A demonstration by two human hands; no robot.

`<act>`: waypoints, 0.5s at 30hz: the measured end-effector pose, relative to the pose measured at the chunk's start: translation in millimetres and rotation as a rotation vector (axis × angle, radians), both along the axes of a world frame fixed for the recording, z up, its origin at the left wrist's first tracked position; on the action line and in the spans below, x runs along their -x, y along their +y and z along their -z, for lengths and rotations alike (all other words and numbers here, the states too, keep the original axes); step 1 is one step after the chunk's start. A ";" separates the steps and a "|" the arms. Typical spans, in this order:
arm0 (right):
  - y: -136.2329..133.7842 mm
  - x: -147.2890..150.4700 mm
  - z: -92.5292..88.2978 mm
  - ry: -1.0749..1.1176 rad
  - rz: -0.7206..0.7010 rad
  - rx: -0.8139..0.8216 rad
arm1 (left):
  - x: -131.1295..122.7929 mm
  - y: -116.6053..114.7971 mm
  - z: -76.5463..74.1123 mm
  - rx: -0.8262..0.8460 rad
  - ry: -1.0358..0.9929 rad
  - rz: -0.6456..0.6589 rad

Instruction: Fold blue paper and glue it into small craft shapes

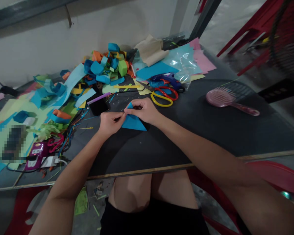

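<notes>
A blue sheet of paper [134, 122], folded into a triangle, stands just above the dark tabletop between my hands. My left hand [110, 123] pinches its left edge between thumb and fingers. Near the top corner, my right hand [147, 110] grips the same paper, its thumb meeting the left fingertips. The lower right corner of the triangle points out beneath my right wrist. Just beyond my right hand lie scissors [164, 97] with red and yellow handles. A purple strip [99, 98] rests on a small black box [97, 106] past my left hand.
Folded paper pieces [97, 68] in several colours are heaped by the wall. A blue glue gun [168, 80] lies beside plastic-wrapped paper [183, 60]. At right is a pink hairbrush [219, 97]. Paper scraps, a purple device [36, 155] and a white plug [50, 161] crowd the left.
</notes>
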State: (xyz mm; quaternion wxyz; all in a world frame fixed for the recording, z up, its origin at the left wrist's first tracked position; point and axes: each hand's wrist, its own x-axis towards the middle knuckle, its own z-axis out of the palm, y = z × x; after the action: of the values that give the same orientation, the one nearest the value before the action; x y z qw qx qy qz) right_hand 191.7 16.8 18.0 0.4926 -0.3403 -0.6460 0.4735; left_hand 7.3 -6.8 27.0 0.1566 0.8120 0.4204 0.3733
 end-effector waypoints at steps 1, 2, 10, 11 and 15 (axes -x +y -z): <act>0.4 0.1 0.1 0.020 -0.009 0.000 | 0.1 0.1 -0.7 0.008 -0.010 0.007; 0.7 0.2 0.2 0.034 -0.013 0.001 | 0.3 0.1 -1.5 0.019 -0.020 0.014; -2.5 0.5 -5.1 0.098 0.031 0.042 | 0.1 -0.9 -8.0 0.090 -0.082 0.077; -3.2 1.0 -6.0 0.123 0.032 0.054 | -0.1 -0.8 -8.3 0.095 -0.091 0.072; -4.0 3.5 -6.7 0.245 0.008 0.124 | -0.1 -1.4 -9.0 0.112 -0.104 0.063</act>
State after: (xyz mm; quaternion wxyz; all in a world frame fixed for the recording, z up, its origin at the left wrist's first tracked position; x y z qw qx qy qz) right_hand 188.2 12.8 24.6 0.5477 -0.3121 -0.5489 0.5489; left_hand 7.4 -8.3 36.1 0.2352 0.7944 0.4060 0.3858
